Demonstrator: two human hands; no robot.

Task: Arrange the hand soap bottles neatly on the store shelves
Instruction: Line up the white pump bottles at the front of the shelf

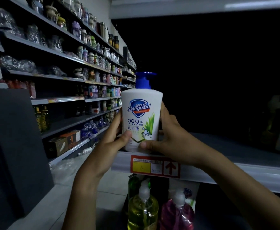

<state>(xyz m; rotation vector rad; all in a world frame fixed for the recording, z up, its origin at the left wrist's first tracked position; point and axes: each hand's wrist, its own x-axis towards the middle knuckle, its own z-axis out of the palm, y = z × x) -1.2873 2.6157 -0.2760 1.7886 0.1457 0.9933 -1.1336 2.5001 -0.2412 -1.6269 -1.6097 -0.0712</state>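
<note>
Long aisle shelving (61,77) is running away to the left of the left hand, packed with bottles and jars too small to identify. Grey shelf (235,173) is sitting directly under both hands, its back in the dark. White Safeguard hand soap bottle (141,117) with blue pump is standing upright between the hands, label facing the camera, base at the shelf's front lip; can't tell if it's resting or just off. Left hand (114,138) is gripping the bottle's left side, thumb across the front. Right hand (167,135) is gripping the right side, thumb at the lower front, fingers wrapped behind. Below the hands, yellow pump bottle (142,211) and pink pump bottle (177,213) are standing side by side. Red-and-yellow price label (155,166) is sitting on the shelf edge just under the right thumb.
</note>
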